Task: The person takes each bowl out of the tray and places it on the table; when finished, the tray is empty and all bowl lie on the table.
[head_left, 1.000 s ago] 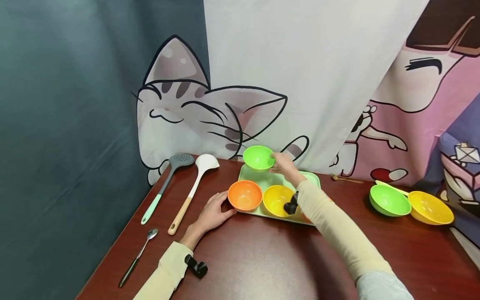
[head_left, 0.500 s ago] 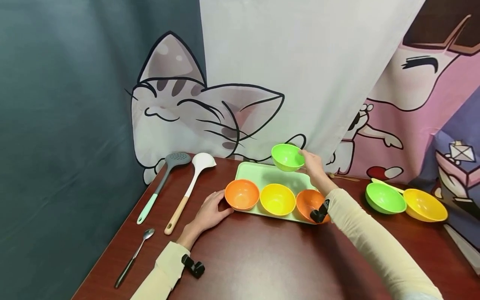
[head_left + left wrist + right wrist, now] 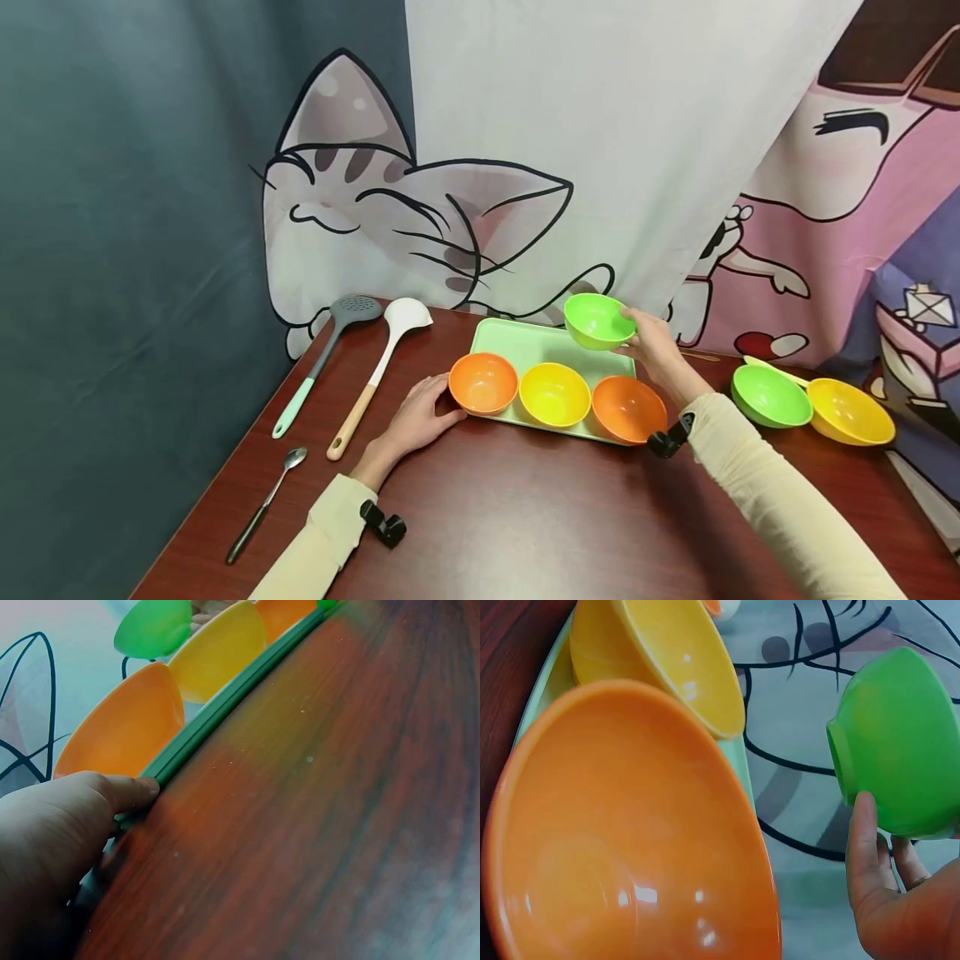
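My right hand (image 3: pixel 660 346) holds a small green bowl (image 3: pixel 597 322) by its right side, above the back right part of a pale green tray (image 3: pixel 517 337). Beneath the bowl's base, fingers show in the right wrist view. On the tray's front half stand an orange bowl (image 3: pixel 483 383), a yellow bowl (image 3: pixel 555 396) and a darker orange bowl (image 3: pixel 629 409) in a row. My left hand (image 3: pixel 417 419) grips the tray's front left corner beside the first orange bowl. In the left wrist view its thumb (image 3: pixel 135 793) lies against the tray's edge; the other fingers are mostly hidden.
At the left lie a grey slotted turner (image 3: pixel 330 350), a white ladle (image 3: pixel 390 350) and a small spoon (image 3: pixel 266 504). Another green bowl (image 3: pixel 771 397) and a larger yellow bowl (image 3: pixel 851 412) stand at the right, with a pale green handle (image 3: pixel 776 369) behind. A printed curtain hangs behind the table.
My right hand has carried the green bowl rightward over the tray, from its back left to its back right, uncovering the darker orange bowl. The left hand stays at the corner.
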Demonstrator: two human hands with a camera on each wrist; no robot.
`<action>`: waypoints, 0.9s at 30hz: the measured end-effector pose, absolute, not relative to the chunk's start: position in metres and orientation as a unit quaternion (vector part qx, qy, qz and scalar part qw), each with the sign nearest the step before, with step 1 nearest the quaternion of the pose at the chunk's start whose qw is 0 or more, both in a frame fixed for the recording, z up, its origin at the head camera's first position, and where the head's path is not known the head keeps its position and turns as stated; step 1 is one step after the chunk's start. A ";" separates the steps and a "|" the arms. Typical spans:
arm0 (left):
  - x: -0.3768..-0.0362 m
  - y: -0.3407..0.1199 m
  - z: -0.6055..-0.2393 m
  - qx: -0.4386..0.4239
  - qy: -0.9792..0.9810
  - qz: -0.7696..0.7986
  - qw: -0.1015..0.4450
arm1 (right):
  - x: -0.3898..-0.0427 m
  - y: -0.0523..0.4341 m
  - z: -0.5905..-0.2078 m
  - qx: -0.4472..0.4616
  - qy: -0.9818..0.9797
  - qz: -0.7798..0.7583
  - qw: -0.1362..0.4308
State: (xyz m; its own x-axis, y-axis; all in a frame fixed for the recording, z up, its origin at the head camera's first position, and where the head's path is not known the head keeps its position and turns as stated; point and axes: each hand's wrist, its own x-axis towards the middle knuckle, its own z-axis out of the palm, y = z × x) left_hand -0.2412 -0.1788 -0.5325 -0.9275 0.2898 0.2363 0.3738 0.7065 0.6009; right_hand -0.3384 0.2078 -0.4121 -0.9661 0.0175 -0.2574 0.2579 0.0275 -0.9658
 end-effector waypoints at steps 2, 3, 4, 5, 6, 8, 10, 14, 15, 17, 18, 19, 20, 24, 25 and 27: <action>-0.240 -0.179 -0.533 -0.175 -0.924 -0.334 0.058 | -0.334 0.213 -0.412 0.096 0.712 -0.692 0.073; -0.239 -0.180 -0.533 -0.171 -0.925 -0.335 0.057 | -0.331 0.214 -0.413 0.100 0.709 -0.695 0.065; -0.238 -0.181 -0.534 -0.167 -0.925 -0.335 0.058 | -0.328 0.215 -0.414 0.105 0.702 -0.702 0.057; -0.238 -0.182 -0.534 -0.165 -0.926 -0.335 0.060 | -0.324 0.217 -0.415 0.111 0.691 -0.712 0.051; -0.237 -0.182 -0.534 -0.162 -0.926 -0.335 0.061 | -0.320 0.218 -0.416 0.118 0.678 -0.724 0.043; -0.238 -0.183 -0.534 -0.161 -0.926 -0.335 0.062 | -0.310 0.224 -0.418 0.135 0.644 -0.752 0.027; -0.240 -0.181 -0.534 -0.169 -0.924 -0.338 0.062 | -0.302 0.234 -0.419 0.144 0.613 -0.777 0.016; -0.242 -0.178 -0.533 -0.180 -0.923 -0.335 0.054 | -0.286 0.258 -0.420 0.160 0.564 -0.810 0.018; -0.242 -0.178 -0.533 -0.180 -0.923 -0.336 0.055 | -0.282 0.264 -0.420 0.164 0.554 -0.816 0.021; -0.243 -0.177 -0.532 -0.178 -0.923 -0.335 0.057 | -0.276 0.273 -0.421 0.172 0.539 -0.825 0.021; -0.243 -0.177 -0.532 -0.178 -0.923 -0.336 0.060 | -0.273 0.278 -0.422 0.173 0.533 -0.828 0.020; -0.244 -0.177 -0.531 -0.178 -0.923 -0.336 0.062 | -0.270 0.281 -0.423 0.174 0.531 -0.829 0.017; -0.244 -0.177 -0.531 -0.179 -0.922 -0.337 0.063 | -0.268 0.285 -0.424 0.173 0.531 -0.830 0.015; -0.245 -0.177 -0.532 -0.179 -0.924 -0.333 0.060 | -0.260 0.296 -0.432 0.178 0.530 -0.829 0.007; -0.245 -0.177 -0.533 -0.176 -0.925 -0.332 0.056 | -0.259 0.298 -0.434 0.179 0.529 -0.829 0.004; -0.244 -0.177 -0.533 -0.174 -0.926 -0.332 0.054 | -0.257 0.300 -0.439 0.188 0.525 -0.830 -0.008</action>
